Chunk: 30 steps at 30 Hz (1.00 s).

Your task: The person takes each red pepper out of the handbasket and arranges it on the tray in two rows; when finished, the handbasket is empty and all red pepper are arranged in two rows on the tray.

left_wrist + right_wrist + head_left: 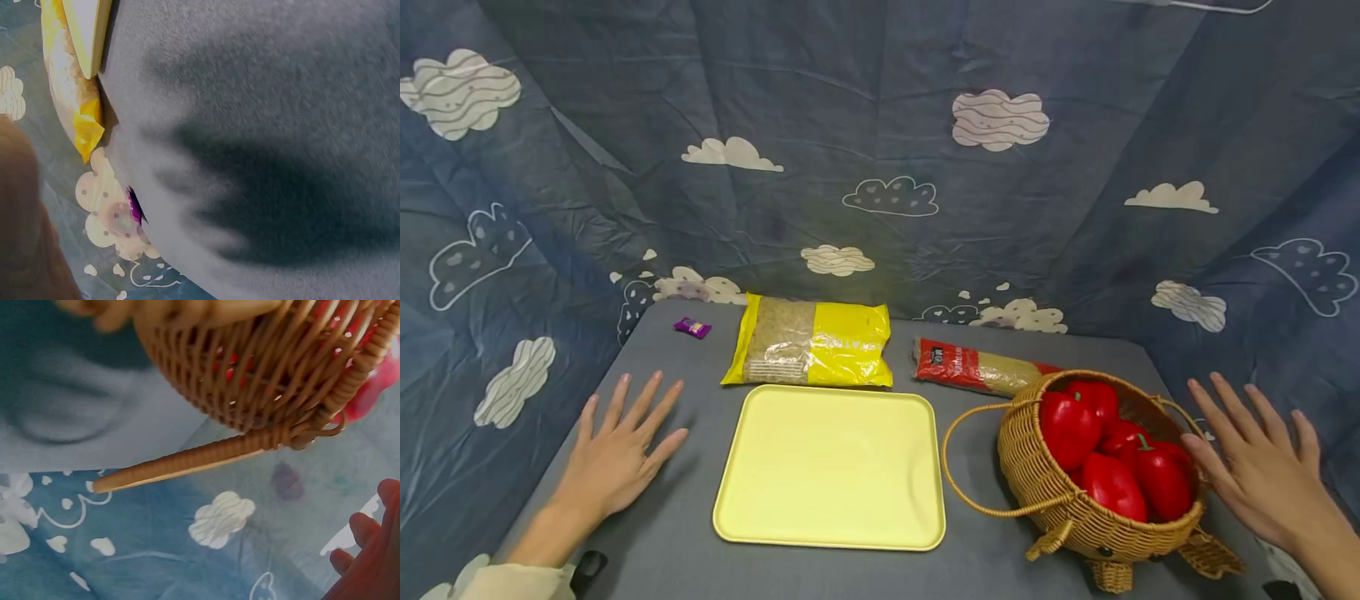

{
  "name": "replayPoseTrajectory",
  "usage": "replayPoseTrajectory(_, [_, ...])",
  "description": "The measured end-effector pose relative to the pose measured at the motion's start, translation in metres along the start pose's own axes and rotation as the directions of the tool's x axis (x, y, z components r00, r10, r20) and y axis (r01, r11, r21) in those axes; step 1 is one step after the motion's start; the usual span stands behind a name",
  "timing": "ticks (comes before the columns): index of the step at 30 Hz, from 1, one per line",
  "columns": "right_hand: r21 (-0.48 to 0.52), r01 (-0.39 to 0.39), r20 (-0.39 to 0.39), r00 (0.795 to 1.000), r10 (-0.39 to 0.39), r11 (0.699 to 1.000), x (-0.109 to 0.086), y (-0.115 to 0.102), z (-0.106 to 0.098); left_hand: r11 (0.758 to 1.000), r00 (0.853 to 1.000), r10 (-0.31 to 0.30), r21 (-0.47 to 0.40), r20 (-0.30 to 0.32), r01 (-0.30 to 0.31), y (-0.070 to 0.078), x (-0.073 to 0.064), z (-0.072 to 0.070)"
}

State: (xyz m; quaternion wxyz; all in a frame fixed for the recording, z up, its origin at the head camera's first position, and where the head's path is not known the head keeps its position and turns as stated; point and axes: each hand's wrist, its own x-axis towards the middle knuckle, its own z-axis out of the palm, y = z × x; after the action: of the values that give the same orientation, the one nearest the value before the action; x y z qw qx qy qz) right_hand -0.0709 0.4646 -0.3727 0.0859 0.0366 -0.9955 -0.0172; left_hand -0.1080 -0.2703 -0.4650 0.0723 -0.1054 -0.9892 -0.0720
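My left hand hovers with fingers spread over the left side of the table, left of a pale yellow tray; its shadow falls on the cloth in the left wrist view. On the right, my right hand is also spread, holding nothing, beside a wicker basket. Several red bell peppers fill the basket, whose looped handle leans out to the left. In the right wrist view the basket's woven side shows close up, with the fingertips apart from it.
Behind the tray lies a yellow bag with a clear window. A red packet of pale strands lies behind the basket, partly hidden by it. At the back left is a small purple wrapped piece. Cloud-patterned cloth hangs around the grey table.
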Motion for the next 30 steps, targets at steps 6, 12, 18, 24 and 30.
replayPoseTrajectory(6, [0.009, 0.041, -0.007, 0.999, -0.041, 0.999, 0.004, -0.011, -0.006, 0.998, 0.999, 0.034, -0.044, 0.022, -0.033, 0.004, 0.000, 0.005])
replayPoseTrajectory(12, [0.037, 0.100, -0.014, 0.995, -0.099, 0.994, 0.009, -0.020, -0.010, 0.993, 0.996, 0.035, -0.117, 0.077, -0.026, 0.009, 0.003, 0.008])
replayPoseTrajectory(18, [0.087, 0.194, -0.040, 0.981, -0.191, 0.977, 0.016, -0.033, -0.013, 0.965, 0.986, 0.020, -0.261, 0.168, 0.025, 0.014, 0.003, 0.010])
replayPoseTrajectory(24, [0.102, 0.264, -0.063, 0.964, -0.259, 0.959, 0.020, -0.049, -0.017, 0.933, 0.973, 0.020, -0.354, 0.231, 0.065, 0.020, 0.006, 0.016])
replayPoseTrajectory(30, [0.188, 0.317, -0.068, 0.949, -0.309, 0.930, 0.026, -0.059, -0.016, 0.864, 0.964, 0.084, -0.500, 0.251, 0.055, 0.022, 0.010, 0.018])
